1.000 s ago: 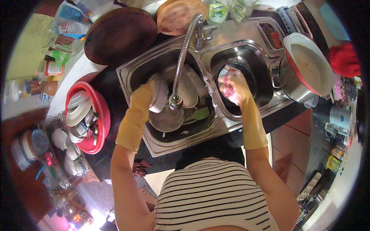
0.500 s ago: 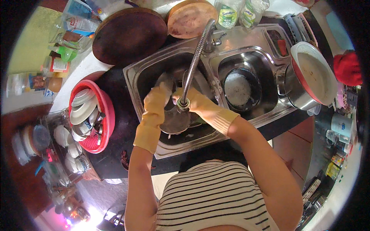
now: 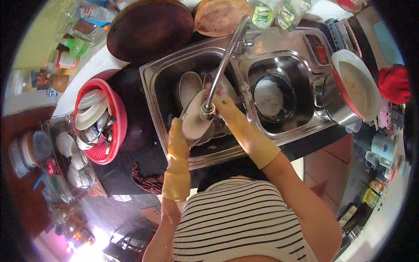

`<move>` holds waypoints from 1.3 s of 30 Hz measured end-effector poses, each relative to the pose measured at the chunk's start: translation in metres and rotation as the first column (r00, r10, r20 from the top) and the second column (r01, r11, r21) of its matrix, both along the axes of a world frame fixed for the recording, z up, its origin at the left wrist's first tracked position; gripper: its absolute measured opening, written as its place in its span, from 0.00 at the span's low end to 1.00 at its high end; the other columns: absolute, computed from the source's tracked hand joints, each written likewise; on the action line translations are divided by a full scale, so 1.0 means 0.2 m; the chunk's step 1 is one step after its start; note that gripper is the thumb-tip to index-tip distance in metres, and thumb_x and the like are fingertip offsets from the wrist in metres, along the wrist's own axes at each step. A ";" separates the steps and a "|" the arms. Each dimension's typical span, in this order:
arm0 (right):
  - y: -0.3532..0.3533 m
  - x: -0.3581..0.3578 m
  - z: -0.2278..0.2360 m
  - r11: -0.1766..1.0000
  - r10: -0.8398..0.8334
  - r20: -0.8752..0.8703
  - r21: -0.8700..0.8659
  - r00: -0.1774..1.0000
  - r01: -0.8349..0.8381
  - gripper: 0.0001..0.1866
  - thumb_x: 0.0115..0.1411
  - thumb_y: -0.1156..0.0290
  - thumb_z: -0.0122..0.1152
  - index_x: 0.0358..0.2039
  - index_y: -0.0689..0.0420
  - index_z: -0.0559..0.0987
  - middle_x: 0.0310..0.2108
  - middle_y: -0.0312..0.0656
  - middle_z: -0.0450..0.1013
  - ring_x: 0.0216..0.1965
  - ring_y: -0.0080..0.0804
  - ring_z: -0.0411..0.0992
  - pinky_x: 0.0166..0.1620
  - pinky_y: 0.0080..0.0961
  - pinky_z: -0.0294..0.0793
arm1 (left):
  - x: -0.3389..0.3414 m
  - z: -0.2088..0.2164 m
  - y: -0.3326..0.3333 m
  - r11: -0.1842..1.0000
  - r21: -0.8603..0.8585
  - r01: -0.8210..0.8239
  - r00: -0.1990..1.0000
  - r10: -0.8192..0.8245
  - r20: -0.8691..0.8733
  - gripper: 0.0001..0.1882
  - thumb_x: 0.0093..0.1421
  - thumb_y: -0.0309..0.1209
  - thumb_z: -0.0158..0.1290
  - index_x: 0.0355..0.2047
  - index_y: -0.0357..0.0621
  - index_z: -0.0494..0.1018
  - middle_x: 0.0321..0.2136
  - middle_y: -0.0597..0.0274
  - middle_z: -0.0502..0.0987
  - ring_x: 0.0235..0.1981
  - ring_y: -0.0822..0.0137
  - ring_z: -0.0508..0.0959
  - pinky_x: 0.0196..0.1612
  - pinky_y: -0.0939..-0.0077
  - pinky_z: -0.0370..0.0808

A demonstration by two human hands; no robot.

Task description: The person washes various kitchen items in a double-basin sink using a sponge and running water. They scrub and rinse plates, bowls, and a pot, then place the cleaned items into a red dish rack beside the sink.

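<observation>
I wear yellow rubber gloves on both hands. A pale oval plate point(image 3: 196, 121) is held tilted under the tap over the left sink basin point(image 3: 162, 94). My left hand point(image 3: 178, 137) grips its near left edge, fingers closed and partly hidden by the plate. At its far right side my right hand point(image 3: 228, 111) has curled fingers against the rim, partly covered by the flexible metal faucet point(image 3: 224, 65). Another oval dish point(image 3: 190, 85) leans in the basin behind the held plate, with more dishes lower down.
Left of the sink stands a red basket point(image 3: 118, 131) of washed-looking bowls and utensils. The right basin holds a dark round pan point(image 3: 274, 98). A steel pot point(image 3: 334, 102) with a tilted white basin point(image 3: 355, 83) stands at right. Two round boards point(image 3: 150, 32) lean behind, beside dish-soap bottles point(image 3: 263, 15).
The oval plate has come up out of the basin to beneath the faucet head. My left hand has drawn back toward me; my right hand has shifted slightly right.
</observation>
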State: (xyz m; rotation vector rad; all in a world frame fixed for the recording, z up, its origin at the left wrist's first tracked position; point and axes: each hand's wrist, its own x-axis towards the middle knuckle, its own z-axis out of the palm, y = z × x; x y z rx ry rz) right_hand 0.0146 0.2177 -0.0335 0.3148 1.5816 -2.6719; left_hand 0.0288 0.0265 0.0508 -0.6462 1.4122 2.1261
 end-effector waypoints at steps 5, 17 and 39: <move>-0.11 0.18 0.27 0.541 0.035 -0.288 0.810 0.957 0.225 0.30 0.54 0.55 0.63 0.55 0.56 0.72 0.48 0.49 0.72 0.49 0.51 0.70 0.56 0.44 0.64 | 0.13 -0.22 0.08 0.871 0.478 -0.115 0.981 0.024 0.192 0.26 0.73 0.46 0.39 0.62 0.40 0.66 0.56 0.53 0.74 0.54 0.54 0.76 0.59 0.58 0.73; -0.04 0.30 0.24 0.463 0.073 -0.180 0.877 0.981 0.126 0.21 0.55 0.53 0.62 0.39 0.58 0.79 0.35 0.53 0.78 0.38 0.52 0.77 0.42 0.40 0.75 | 0.23 -0.24 0.06 0.441 -0.744 0.502 0.678 -0.735 0.022 0.22 0.68 0.44 0.45 0.54 0.42 0.72 0.45 0.48 0.80 0.47 0.51 0.80 0.51 0.61 0.76; 0.07 0.43 -0.04 -0.052 0.115 0.511 0.859 0.852 -0.509 0.12 0.55 0.63 0.67 0.40 0.51 0.83 0.46 0.49 0.77 0.44 0.49 0.78 0.45 0.44 0.80 | 0.09 -0.25 -0.06 0.447 -0.876 0.183 0.534 -0.793 -0.293 0.21 0.62 0.43 0.55 0.46 0.38 0.77 0.44 0.40 0.79 0.49 0.43 0.78 0.52 0.58 0.74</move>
